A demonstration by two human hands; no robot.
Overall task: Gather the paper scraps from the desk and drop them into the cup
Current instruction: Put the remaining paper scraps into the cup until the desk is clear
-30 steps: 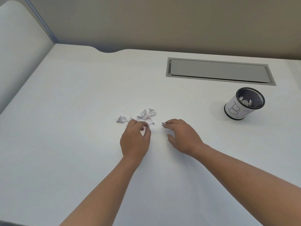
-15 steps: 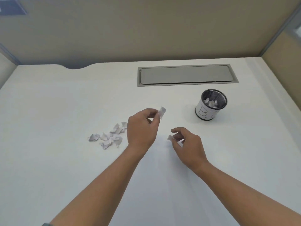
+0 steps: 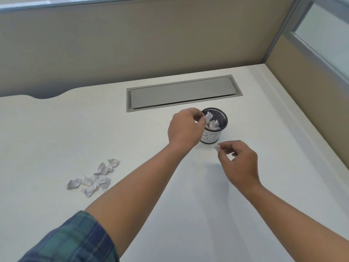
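Observation:
A black mesh cup (image 3: 223, 121) with a white paper label stands on the white desk (image 3: 56, 129), with several white scraps inside. My left hand (image 3: 184, 130) pinches a crumpled paper scrap (image 3: 208, 116) right over the cup's left rim. Just in front of the cup, my right hand (image 3: 238, 161) pinches a small paper scrap (image 3: 216, 147) between thumb and forefinger. A cluster of several crumpled scraps (image 3: 96, 178) lies on the desk at the left.
A grey cable hatch (image 3: 183, 93) is set into the desk behind the cup. Beige partition walls (image 3: 151, 44) close off the back and the right side. A notch cuts the desk's back edge at the left.
Both hands have moved right and away from the scrap pile toward the cup, each carrying a scrap. The left hand now holds its scrap over the cup's rim.

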